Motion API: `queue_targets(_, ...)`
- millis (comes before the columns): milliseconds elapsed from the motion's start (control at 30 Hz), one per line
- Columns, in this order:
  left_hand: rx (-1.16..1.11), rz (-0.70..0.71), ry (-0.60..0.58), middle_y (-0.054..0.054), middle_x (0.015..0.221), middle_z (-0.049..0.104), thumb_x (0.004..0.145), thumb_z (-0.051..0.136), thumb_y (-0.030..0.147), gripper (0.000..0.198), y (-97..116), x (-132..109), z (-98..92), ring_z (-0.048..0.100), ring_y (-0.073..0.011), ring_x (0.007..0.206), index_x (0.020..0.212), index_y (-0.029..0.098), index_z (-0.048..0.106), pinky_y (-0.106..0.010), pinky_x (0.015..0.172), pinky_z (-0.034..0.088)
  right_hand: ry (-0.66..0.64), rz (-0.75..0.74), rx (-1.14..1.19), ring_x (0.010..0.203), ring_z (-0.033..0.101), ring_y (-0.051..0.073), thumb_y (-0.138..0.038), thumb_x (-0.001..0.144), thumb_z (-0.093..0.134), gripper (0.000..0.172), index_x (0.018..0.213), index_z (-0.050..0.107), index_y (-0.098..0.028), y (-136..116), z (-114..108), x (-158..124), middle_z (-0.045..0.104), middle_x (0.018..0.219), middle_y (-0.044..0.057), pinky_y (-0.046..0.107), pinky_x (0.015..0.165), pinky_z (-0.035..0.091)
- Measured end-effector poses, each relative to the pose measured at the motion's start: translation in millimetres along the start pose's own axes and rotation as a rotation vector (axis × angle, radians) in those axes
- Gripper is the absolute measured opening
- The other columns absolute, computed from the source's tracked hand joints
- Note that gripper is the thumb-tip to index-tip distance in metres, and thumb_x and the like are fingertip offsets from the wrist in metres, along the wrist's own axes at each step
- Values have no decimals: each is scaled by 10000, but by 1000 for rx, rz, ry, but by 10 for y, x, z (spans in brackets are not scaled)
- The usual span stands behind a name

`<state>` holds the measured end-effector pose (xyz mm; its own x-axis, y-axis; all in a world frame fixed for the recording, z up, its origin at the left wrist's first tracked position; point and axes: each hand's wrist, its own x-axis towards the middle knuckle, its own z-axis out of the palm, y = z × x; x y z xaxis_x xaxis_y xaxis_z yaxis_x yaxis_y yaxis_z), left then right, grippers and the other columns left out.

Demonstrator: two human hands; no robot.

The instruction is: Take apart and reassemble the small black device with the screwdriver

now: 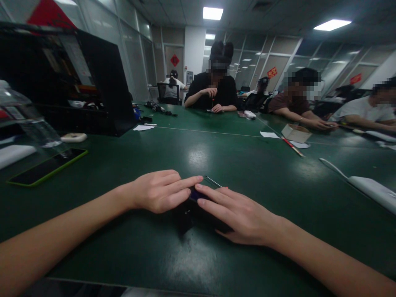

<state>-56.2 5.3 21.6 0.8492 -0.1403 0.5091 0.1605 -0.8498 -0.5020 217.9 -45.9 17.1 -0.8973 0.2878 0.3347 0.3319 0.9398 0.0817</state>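
My left hand [157,192] and my right hand [241,210] meet over a small dark object [194,195] at the middle of the green table [130,243]. The left thumb and index finger press on its left end. From the right, my other hand's fingers lie across its top and cover most of it. A dark blue or purple patch shows between the fingertips, and a blackish part [186,220] sits below; its kind I cannot make out. Just behind the right fingers lies a thin metal shaft [213,181], with a bit of red at its near end.
At left are a black open-sided case [107,82], a clear plastic bottle [34,119] and a green-edged phone [49,167]. A white device with a cable [374,190] is at right. Farther back are a small box [296,133], a red stick [292,147] and several seated people.
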Motion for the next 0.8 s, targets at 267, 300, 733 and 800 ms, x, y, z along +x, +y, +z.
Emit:
queue_targets(267, 17, 34, -8, -249, 1252, 647, 921, 475, 109, 104, 17, 10, -18, 706, -216, 800, 920, 134, 576, -368, 711, 595, 45, -80, 68, 1131, 567, 267, -122, 841, 526, 602, 1426, 384, -139, 94, -16, 5, 467, 1482, 155, 399, 893, 507)
queue_targets(300, 10, 20, -18, -239, 1267, 642, 926, 468, 113, 111, 22, 4, -7, 705, -213, 803, 930, 142, 574, -366, 712, 593, 35, -88, 74, 1127, 570, 266, -116, 840, 523, 586, 1413, 405, -154, 108, -20, 3, 472, 1482, 144, 397, 886, 508)
queue_targets(733, -328, -551, -23, -90, 1087, 722, 825, 682, 364, 550, -5, -126, 93, 722, -180, 835, 1301, 166, 488, -255, 736, 556, 386, 749, 1184, 960, 710, 244, -102, 694, 676, 528, 1196, 612, -255, 30, 140, 127, 671, 1182, 49, 417, 877, 558)
queue_targets(800, -327, -638, 67, -60, 1022, 731, 818, 691, 350, 490, 0, -104, 62, 715, -151, 763, 1251, 180, 539, -225, 677, 544, 440, 850, 1467, 863, 727, 228, -137, 688, 690, 505, 1176, 613, -239, 35, 144, 164, 657, 1179, 53, 406, 808, 588)
